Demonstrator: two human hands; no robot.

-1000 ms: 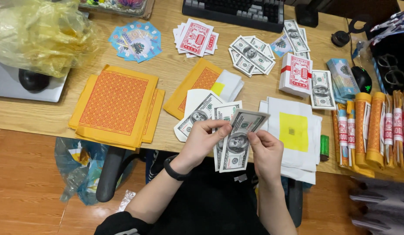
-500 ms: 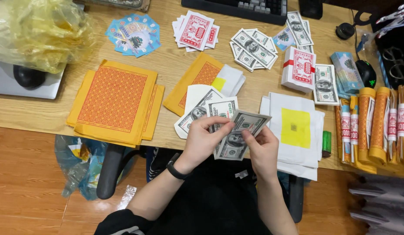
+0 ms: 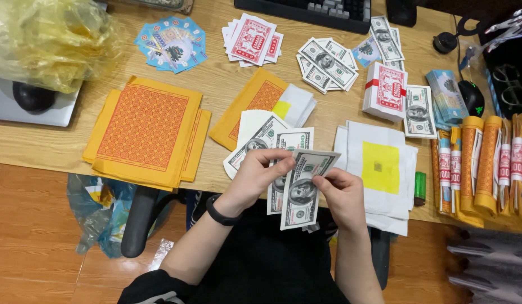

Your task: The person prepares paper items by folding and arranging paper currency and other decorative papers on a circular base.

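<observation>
Left hand and right hand both pinch the fan of banknote-style papers, fingers closed on it, at the near edge of the counter. Since a second ago the fan has tilted upright and one note is pulled up, so counting goes on. Left of the fan: orange patterned paper stack. Beyond it: red printed cards. Right of it: white sheets with yellow square, red-banded bundle, orange rolls.
</observation>
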